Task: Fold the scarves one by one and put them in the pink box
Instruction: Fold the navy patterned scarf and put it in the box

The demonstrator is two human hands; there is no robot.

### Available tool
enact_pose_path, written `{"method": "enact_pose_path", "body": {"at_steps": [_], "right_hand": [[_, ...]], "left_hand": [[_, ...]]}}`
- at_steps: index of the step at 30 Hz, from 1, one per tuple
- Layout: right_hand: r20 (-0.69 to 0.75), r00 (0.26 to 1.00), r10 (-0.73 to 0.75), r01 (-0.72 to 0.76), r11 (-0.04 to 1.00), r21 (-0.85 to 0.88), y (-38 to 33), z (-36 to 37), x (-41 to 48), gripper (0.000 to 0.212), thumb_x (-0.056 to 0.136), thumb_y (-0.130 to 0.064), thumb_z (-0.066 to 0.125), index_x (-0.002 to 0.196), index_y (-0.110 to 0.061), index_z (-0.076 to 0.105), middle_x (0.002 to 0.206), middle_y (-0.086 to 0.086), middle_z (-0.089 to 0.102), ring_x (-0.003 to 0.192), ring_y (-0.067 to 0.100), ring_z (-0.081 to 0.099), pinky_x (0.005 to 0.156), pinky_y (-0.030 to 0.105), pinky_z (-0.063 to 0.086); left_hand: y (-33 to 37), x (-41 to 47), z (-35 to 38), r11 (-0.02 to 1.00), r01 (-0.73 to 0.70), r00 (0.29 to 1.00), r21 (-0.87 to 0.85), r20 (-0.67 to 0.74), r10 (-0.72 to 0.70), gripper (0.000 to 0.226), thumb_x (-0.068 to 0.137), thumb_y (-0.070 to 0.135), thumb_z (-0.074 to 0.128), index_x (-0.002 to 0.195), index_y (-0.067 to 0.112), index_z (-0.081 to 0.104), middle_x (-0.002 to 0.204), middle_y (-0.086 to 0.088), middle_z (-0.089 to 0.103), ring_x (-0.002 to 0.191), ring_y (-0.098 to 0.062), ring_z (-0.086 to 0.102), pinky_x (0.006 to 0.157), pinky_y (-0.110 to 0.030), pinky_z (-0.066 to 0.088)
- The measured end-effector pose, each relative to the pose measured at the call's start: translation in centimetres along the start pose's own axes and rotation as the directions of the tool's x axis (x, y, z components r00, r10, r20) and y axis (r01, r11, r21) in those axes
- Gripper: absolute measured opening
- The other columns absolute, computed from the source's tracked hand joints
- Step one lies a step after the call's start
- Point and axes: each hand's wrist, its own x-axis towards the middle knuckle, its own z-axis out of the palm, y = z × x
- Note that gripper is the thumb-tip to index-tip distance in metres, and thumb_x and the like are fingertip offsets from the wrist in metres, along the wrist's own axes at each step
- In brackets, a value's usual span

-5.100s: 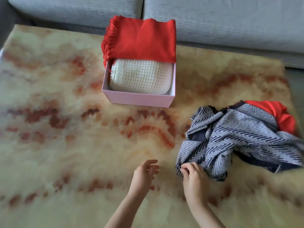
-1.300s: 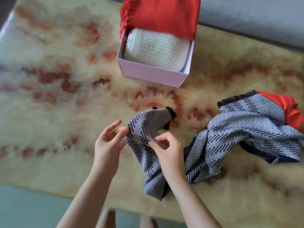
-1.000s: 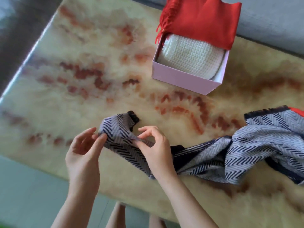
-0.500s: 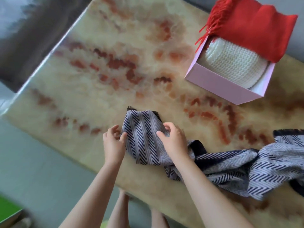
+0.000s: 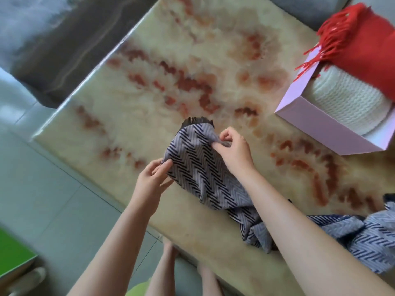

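Scarf (image 5: 198,167) end now taut between hands (image 5: 149,180) (image 5: 234,152)

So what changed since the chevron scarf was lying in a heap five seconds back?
One end of the grey chevron scarf has been drawn leftward out of the heap. The left hand, free before, now pinches one side of that end; the right hand pinches the other. The rest trails right. The pink box, white knit scarf inside and red scarf draped over it, is unchanged.
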Motion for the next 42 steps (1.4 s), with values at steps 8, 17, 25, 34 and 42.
{"method": "enact_pose_path", "body": {"at_steps": [8,17,25,34,42], "right_hand": [[0.085,0.961,-0.261,0.265,0.964,-0.031,-9.7,6.7,3.6,0.029,0.075,0.000,0.066,0.067,-0.023,0.049,0.069,-0.010,0.051,0.065,0.006,0.047,0.055,0.014,0.032],[0.081,0.855,-0.512,0.518,0.848,-0.111,-17.7,13.8,8.0,0.028,0.066,0.013,0.045,0.072,-0.010,0.059,0.085,0.007,0.054,0.075,0.019,0.050,0.066,0.022,0.034],[0.019,0.998,-0.058,0.062,0.958,-0.280,-13.6,14.2,10.7,0.074,0.076,-0.022,0.077,0.136,-0.009,0.036,0.138,0.013,0.029,0.126,0.025,0.037,0.103,0.026,0.028],[0.052,0.997,-0.065,0.081,0.891,-0.446,-10.9,13.0,10.9,0.020,0.081,-0.035,0.070,0.089,-0.017,0.064,0.100,0.009,0.059,0.114,0.028,0.038,0.086,0.029,0.031],[0.037,0.987,-0.158,0.162,0.968,-0.191,-11.8,13.8,12.2,0.017,0.082,-0.021,0.069,0.081,-0.020,0.052,0.068,-0.007,0.053,0.069,0.017,0.051,0.066,0.032,0.042]], "left_hand": [[3.6,1.2,-6.2,0.960,-0.176,0.959,-0.217,-0.257,0.118,0.022,0.087,0.003,0.062,0.081,0.019,0.048,0.083,0.000,0.061,0.072,-0.009,0.063,0.079,-0.030,0.052],[7.6,3.6,-11.7,0.919,-0.350,0.839,-0.179,-0.496,0.223,0.070,0.084,0.018,0.070,0.140,0.016,0.028,0.109,-0.005,0.061,0.095,-0.011,0.064,0.085,-0.028,0.053],[6.5,7.1,-15.6,0.975,-0.133,0.831,0.178,-0.516,0.207,0.042,0.089,0.012,0.059,0.130,0.012,0.049,0.116,-0.003,0.059,0.103,-0.014,0.059,0.097,-0.040,0.049],[9.7,9.5,-13.8,0.967,-0.065,0.748,0.246,-0.630,0.210,0.039,0.081,0.023,0.073,0.112,0.015,0.053,0.105,-0.002,0.060,0.092,-0.015,0.060,0.088,-0.028,0.046],[8.4,7.3,-9.9,0.926,-0.088,0.763,-0.367,-0.623,-0.174,0.040,0.083,0.009,0.070,0.111,0.013,0.041,0.113,-0.006,0.052,0.086,-0.010,0.059,0.074,-0.026,0.053]]}}
